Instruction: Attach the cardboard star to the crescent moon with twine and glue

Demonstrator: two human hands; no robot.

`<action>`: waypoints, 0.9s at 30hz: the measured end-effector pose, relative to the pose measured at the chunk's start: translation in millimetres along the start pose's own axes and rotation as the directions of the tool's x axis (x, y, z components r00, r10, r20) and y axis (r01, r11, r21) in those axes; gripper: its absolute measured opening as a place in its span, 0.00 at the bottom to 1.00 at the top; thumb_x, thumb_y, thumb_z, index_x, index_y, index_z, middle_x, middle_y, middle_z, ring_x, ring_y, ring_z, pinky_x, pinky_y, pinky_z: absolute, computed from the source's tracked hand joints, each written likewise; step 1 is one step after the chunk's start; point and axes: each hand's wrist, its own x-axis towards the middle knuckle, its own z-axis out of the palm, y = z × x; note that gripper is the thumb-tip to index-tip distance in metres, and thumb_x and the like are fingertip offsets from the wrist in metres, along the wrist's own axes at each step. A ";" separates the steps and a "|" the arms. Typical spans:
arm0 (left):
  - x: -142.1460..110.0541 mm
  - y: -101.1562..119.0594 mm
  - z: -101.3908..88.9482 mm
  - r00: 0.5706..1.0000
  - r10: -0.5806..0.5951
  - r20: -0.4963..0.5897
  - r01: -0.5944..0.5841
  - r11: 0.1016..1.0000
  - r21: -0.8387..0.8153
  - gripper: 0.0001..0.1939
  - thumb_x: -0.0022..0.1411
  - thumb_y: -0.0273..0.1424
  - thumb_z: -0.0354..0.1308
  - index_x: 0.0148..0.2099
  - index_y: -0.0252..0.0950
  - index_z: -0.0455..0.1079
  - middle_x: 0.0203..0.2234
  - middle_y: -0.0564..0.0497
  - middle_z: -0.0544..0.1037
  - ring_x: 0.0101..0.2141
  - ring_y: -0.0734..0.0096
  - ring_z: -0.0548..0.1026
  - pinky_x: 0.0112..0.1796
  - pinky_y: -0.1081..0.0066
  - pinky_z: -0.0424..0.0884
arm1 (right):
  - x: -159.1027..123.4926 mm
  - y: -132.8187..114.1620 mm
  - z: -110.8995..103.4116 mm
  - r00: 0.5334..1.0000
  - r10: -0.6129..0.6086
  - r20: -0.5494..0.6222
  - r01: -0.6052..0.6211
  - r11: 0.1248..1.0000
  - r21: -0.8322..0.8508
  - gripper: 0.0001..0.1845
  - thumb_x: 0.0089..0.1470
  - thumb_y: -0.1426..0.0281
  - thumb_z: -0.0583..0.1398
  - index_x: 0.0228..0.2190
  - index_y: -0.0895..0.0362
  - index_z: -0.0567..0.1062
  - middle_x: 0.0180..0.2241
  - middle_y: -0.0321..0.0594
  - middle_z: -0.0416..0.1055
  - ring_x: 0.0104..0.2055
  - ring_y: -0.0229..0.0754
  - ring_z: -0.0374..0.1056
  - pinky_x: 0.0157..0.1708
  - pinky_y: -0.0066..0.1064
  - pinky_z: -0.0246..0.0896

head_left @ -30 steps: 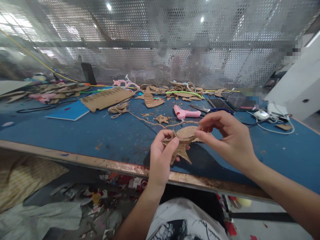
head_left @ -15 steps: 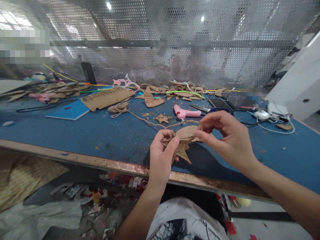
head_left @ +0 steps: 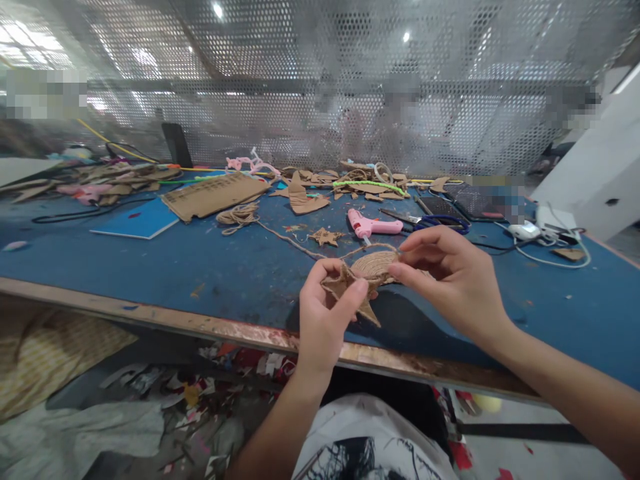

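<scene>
Above the surface [head_left: 240, 283] by its near edge, the left hand [head_left: 323, 317]'s closed fingers grip the brown star [head_left: 371, 313], best kept still, while the right hand [head_left: 453, 280]'s nearly closed fingers appear to pinch twine [head_left: 293, 241], best kept taut.

held star [head_left: 369, 311]: matt, rough | twine [head_left: 239, 216]: fibrous | glue gun [head_left: 379, 227]: smooth plastic | screen [head_left: 300, 53]: perforated metal

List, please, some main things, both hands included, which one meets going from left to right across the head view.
Light-blue board, twine bundle, left hand holding a star-shaped piece, pink glue gun, right hand, small cardboard piece.
</scene>
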 end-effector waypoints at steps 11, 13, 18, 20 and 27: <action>0.8 -3.5 0.4 0.999 0.054 0.007 -0.054 0.998 -0.041 0.13 0.50 0.29 0.67 0.34 0.37 0.65 0.27 0.57 0.74 0.23 0.80 0.73 0.26 0.79 0.72 | -2.5 -0.2 0.3 1.000 -0.012 0.016 0.012 1.000 -0.024 0.11 0.48 0.66 0.67 0.32 0.53 0.69 0.25 0.32 0.73 0.24 0.34 0.70 0.24 0.24 0.67; 1.1 -3.3 0.1 0.998 0.060 0.011 -0.059 0.997 -0.043 0.12 0.50 0.28 0.67 0.33 0.37 0.65 0.27 0.58 0.74 0.23 0.81 0.72 0.26 0.80 0.71 | -2.7 -0.2 0.6 1.000 -0.018 0.016 0.018 0.999 -0.026 0.11 0.49 0.67 0.66 0.32 0.53 0.69 0.25 0.32 0.73 0.24 0.34 0.70 0.24 0.24 0.67; 0.3 -3.6 -2.5 0.998 0.059 0.038 -0.057 0.997 -0.049 0.12 0.51 0.30 0.66 0.34 0.37 0.65 0.28 0.57 0.74 0.23 0.82 0.71 0.26 0.80 0.72 | -2.6 -0.4 0.7 1.000 -0.029 0.009 0.030 0.999 -0.044 0.10 0.49 0.67 0.66 0.32 0.53 0.69 0.25 0.32 0.73 0.24 0.35 0.71 0.24 0.25 0.67; -0.4 -4.1 -3.4 0.997 0.061 0.054 -0.059 0.997 -0.046 0.13 0.51 0.31 0.66 0.35 0.37 0.65 0.29 0.56 0.74 0.24 0.80 0.72 0.28 0.78 0.73 | -2.9 -0.7 0.9 0.999 -0.037 0.010 0.037 0.999 -0.039 0.10 0.49 0.68 0.66 0.32 0.53 0.69 0.25 0.32 0.73 0.24 0.34 0.71 0.24 0.24 0.67; -3.7 -1.7 1.5 0.998 0.051 0.029 -0.051 0.999 -0.011 0.25 0.46 0.26 0.69 0.42 0.41 0.59 0.29 0.55 0.78 0.28 0.74 0.77 0.31 0.75 0.73 | -6.0 -1.0 3.3 0.999 -0.051 0.018 0.052 0.998 -0.042 0.09 0.50 0.68 0.65 0.33 0.53 0.70 0.25 0.32 0.74 0.25 0.35 0.71 0.23 0.24 0.67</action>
